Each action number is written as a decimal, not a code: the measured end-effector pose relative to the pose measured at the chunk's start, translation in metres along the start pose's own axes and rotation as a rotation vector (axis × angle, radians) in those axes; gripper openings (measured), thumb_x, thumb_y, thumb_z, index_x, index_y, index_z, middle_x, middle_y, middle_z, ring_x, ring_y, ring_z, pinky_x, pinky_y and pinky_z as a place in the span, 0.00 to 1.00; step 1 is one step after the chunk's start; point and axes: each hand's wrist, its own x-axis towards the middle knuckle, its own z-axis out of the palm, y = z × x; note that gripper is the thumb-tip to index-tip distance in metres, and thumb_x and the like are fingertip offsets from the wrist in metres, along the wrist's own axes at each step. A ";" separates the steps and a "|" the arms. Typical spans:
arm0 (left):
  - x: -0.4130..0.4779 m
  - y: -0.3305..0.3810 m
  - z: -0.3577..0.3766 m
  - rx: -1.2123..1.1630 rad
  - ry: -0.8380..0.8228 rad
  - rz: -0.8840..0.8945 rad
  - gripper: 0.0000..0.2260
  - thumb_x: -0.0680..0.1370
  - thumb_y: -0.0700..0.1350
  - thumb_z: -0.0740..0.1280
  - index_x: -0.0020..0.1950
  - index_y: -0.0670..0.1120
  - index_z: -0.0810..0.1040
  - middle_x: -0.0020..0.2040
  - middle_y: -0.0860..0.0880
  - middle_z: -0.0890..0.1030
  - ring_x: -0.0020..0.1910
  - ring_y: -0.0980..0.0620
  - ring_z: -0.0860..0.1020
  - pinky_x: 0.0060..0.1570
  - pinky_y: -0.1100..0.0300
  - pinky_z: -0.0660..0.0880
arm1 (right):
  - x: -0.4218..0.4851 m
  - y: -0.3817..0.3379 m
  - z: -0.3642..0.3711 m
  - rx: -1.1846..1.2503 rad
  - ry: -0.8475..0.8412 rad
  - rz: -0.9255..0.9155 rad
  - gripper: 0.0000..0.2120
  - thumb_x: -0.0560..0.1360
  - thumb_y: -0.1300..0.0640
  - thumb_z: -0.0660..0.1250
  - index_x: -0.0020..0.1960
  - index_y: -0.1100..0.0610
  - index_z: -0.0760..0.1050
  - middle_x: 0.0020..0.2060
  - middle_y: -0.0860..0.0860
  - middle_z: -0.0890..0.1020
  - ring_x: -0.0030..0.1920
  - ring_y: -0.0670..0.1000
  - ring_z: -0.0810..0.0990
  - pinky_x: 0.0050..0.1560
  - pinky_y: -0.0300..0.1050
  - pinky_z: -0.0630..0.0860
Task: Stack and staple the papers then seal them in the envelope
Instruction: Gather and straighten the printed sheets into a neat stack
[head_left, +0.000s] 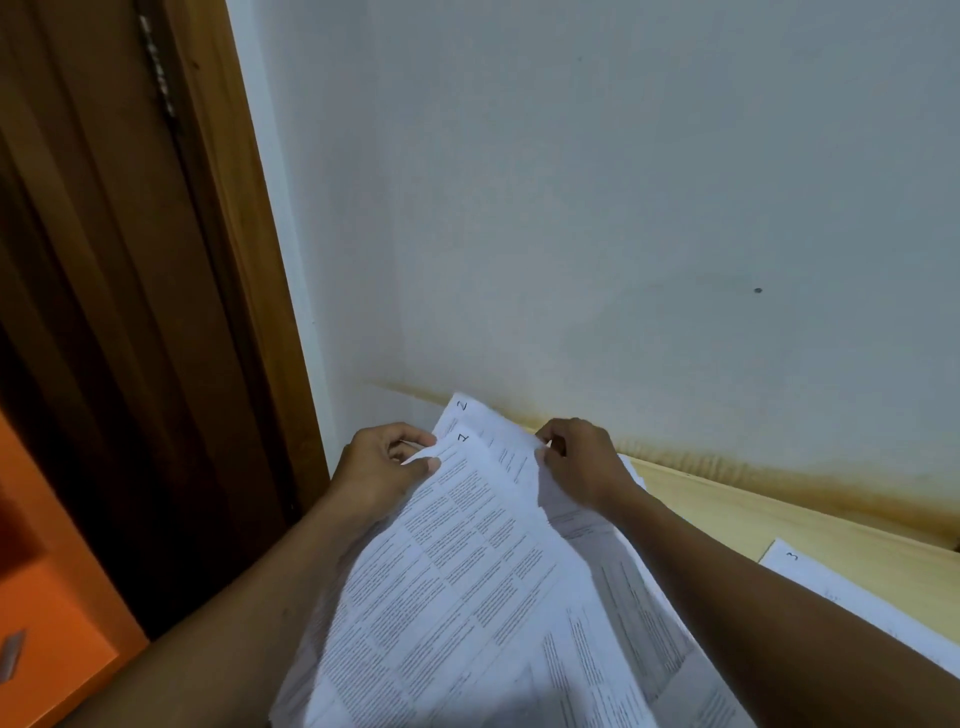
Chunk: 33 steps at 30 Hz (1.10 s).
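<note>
Both arms outstretched — left hand (382, 462) and right hand (576, 457) fingers curled, pinching papers (467, 561) top corners.

- White printed paper sheet numbered 1 (467, 561): on top of the lifted bunch, tilted, corner pinched by left hand (382, 462).
- White printed sheet numbered 2 (501, 434): directly beneath, offset upward, edge pinched by right hand (576, 457).
- White sheet numbered 3 (810, 571): flat on tabletop (727, 514), apart at right.
</note>
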 end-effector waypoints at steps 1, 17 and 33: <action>0.004 0.010 0.000 -0.024 0.011 0.008 0.09 0.75 0.39 0.78 0.49 0.52 0.86 0.43 0.49 0.88 0.46 0.46 0.88 0.52 0.48 0.85 | 0.003 0.000 -0.007 0.021 0.041 0.003 0.05 0.78 0.61 0.67 0.48 0.57 0.81 0.31 0.44 0.74 0.41 0.51 0.74 0.42 0.43 0.67; 0.026 0.176 -0.014 0.123 0.062 0.375 0.08 0.76 0.45 0.77 0.53 0.54 0.85 0.43 0.51 0.86 0.41 0.52 0.84 0.42 0.58 0.79 | 0.017 -0.017 -0.107 0.380 0.295 -0.128 0.08 0.78 0.62 0.64 0.44 0.52 0.76 0.40 0.47 0.81 0.42 0.49 0.77 0.46 0.51 0.76; -0.018 0.215 0.052 0.143 -0.009 0.537 0.07 0.77 0.45 0.76 0.53 0.54 0.85 0.49 0.54 0.84 0.43 0.58 0.77 0.45 0.65 0.72 | -0.044 0.014 -0.173 0.510 0.162 0.076 0.10 0.80 0.62 0.63 0.49 0.60 0.83 0.49 0.56 0.86 0.45 0.49 0.82 0.49 0.46 0.75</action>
